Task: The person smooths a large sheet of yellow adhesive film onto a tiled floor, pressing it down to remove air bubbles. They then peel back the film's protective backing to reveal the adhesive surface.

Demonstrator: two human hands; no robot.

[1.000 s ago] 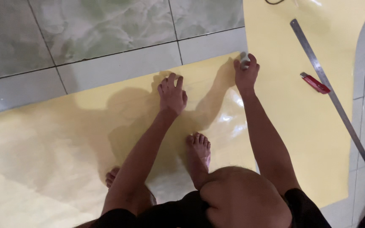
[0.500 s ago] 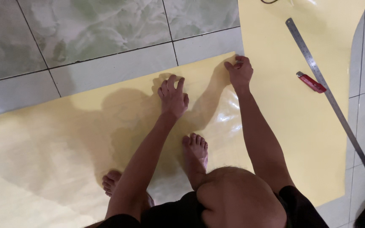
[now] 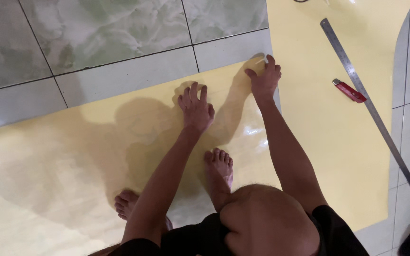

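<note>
A large glossy yellow sheet (image 3: 72, 156) lies on the tiled floor, and I crouch on it with bare feet. My left hand (image 3: 195, 108) presses flat on the sheet, fingers spread, near its far edge. My right hand (image 3: 263, 78) is at the sheet's far right corner, with thumb and fingers curled on the edge there. A second yellow sheet (image 3: 309, 128) lies under my right arm and runs away from me.
A long steel ruler (image 3: 371, 106) lies slantwise on the right sheet, with a red utility knife (image 3: 349, 91) beside it, both to the right of my right hand. Grey-green marbled tiles (image 3: 119, 33) lie beyond the sheets. My knee (image 3: 266, 218) fills the lower middle.
My right hand has slid a little to the left along the sheet's far edge, to its corner. My left hand has stayed flat in the same place.
</note>
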